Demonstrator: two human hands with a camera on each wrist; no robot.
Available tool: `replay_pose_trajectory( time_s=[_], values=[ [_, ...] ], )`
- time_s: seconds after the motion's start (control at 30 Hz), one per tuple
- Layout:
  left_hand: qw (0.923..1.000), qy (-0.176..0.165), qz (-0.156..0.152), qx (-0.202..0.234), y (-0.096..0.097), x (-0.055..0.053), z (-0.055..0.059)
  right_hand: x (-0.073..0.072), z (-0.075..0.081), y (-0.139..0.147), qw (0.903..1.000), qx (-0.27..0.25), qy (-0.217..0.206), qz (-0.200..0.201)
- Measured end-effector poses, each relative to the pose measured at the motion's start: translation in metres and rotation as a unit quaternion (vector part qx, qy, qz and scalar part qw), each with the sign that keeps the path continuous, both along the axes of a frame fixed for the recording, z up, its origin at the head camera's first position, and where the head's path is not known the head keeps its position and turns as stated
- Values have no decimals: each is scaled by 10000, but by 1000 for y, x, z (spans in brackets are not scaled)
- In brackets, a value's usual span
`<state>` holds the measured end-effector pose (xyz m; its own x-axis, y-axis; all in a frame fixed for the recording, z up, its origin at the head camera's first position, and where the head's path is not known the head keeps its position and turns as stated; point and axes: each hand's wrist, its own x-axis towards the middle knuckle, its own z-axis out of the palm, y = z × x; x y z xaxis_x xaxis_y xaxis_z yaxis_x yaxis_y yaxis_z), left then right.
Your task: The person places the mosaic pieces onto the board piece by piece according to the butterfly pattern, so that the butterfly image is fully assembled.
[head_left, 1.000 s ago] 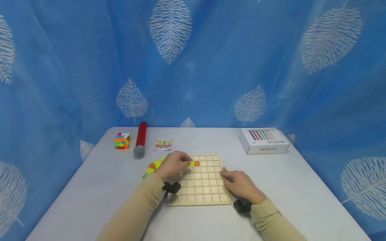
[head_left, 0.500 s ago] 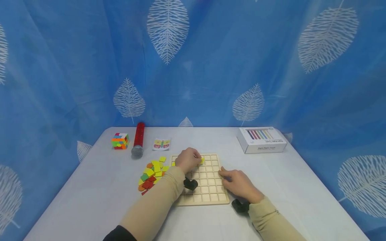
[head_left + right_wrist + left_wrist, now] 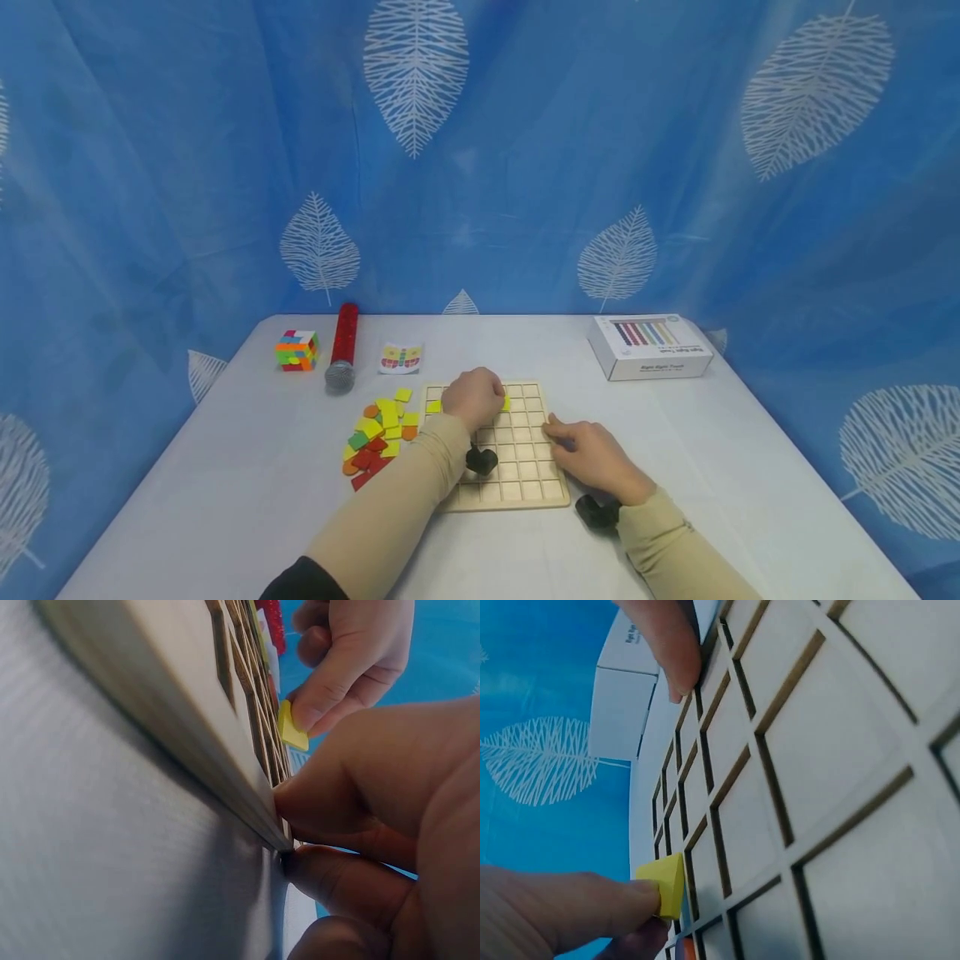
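My left hand (image 3: pixel 474 398) is over the far rows of a wooden grid board (image 3: pixel 517 492). Between its thumb and fingers it pinches a yellow tile (image 3: pixel 664 883), tilted against the grid; the right wrist view shows the same tile (image 3: pixel 291 729). Part of an orange piece (image 3: pixel 689 948) shows just under that hand. Another yellow tile (image 3: pixel 433 407) lies in a cell at the board's far left. At the board's right edge, my right hand (image 3: pixel 596 458) grips the rim (image 3: pixel 262 825), thumb on top and fingers below.
Left of the board lies a loose pile of yellow, red, green and orange pieces (image 3: pixel 390 412). Farther back are a puzzle cube (image 3: pixel 297 351), a red microphone (image 3: pixel 345 342) and a butterfly pattern card (image 3: pixel 400 359). A white box (image 3: pixel 651 347) stands at the back right.
My left hand has moved right along the far rows with the yellow tile, then slightly farther right. The loose pile has come into fuller view. My right hand keeps its hold on the board.
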<state>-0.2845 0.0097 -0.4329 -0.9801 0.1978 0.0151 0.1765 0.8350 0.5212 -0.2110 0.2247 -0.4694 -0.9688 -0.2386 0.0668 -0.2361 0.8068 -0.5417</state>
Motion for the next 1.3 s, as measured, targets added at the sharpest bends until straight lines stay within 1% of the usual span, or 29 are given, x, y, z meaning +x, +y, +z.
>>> replay_pose_trajectory(
  time_s=[0.1,0.27,0.43,0.6,0.77,0.87,0.93,1.0,1.03,1.13,1.2,1.3],
  values=[
    [9996,65,20,-290,3,-2,0,0,0,0,10000,-22,-12,17],
    [9979,44,14,-643,7,-4,0,0,-1,1,10000,-15,26,-10],
    [9969,24,-72,-789,7,-4,0,-1,-2,0,9999,-25,118,63],
    [9968,134,-173,-771,7,-3,-1,0,-1,0,9999,-27,151,60],
    [9969,356,-216,-662,7,0,-5,-1,-2,1,9999,-35,129,63],
    [9968,568,-251,-513,4,1,-7,-1,-2,2,9999,-20,150,56],
    [9968,714,-198,-309,-2,2,-7,-1,-3,2,9999,-43,144,47],
    [9972,752,-58,-13,-13,4,-5,-1,-3,1,9999,-88,76,81],
    [9970,754,89,144,-20,5,-3,-1,-3,1,9999,-81,60,104],
    [9948,561,632,569,-49,6,1,-1,-3,0,9999,-58,37,117],
    [9914,418,1038,679,-72,3,1,-1,-2,0,9999,6,58,86],
    [9854,124,1545,706,-105,0,-5,-1,-1,0,10000,44,59,34]
  ],
)
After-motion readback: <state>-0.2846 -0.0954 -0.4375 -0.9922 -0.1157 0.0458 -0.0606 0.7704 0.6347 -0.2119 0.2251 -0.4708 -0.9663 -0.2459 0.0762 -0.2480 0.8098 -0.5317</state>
